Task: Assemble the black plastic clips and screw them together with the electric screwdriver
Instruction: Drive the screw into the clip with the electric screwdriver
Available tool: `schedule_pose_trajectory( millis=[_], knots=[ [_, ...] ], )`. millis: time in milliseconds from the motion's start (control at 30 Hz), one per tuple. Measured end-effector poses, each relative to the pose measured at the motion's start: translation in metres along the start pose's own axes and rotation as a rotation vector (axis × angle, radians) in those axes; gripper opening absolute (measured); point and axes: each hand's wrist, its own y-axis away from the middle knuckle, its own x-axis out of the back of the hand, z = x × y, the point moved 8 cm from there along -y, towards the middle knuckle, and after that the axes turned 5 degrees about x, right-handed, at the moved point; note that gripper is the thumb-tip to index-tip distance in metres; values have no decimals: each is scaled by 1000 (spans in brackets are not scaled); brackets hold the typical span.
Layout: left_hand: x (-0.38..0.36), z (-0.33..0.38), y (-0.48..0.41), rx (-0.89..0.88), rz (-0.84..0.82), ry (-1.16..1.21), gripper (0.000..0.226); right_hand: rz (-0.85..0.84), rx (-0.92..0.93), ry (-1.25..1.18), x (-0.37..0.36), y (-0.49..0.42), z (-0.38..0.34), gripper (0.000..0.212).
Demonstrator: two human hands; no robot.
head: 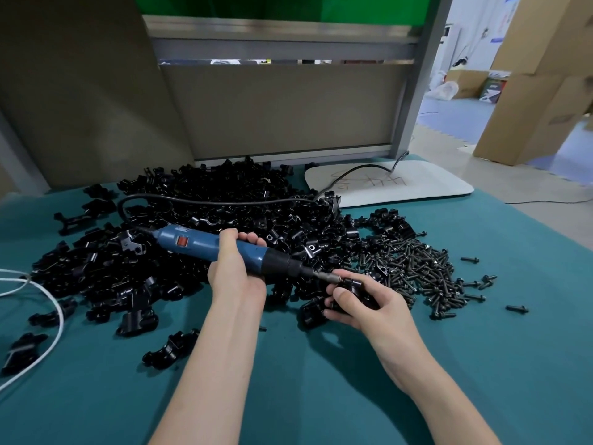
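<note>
The left hand grips the screwdriver, its bit against the clip pinched by the right hand.

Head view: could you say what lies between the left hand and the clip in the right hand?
The electric screwdriver's black collar and metal bit bridge it, over loose clips, seen in head view.

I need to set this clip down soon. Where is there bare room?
Bare green cloth lies between the forearms and right of the screw pile. Crowded: the clip pile at centre, and loose clips by the white cord at left.
</note>
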Motion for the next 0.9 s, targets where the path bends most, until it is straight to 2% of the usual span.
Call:
schedule_pose_trajectory(
  millis=[400, 700, 900],
  knots=[
    [0, 2, 0, -31, 26, -24, 12, 1, -14, 24, 1, 2, -1, 21],
    [-4, 7, 7, -66, 22, -48, 12, -15, 11, 2, -3, 3, -6, 33],
    [1, 6, 8, -51, 63, -118, 13, 8, 82, 202, -5, 6, -18, 27]
  ],
)
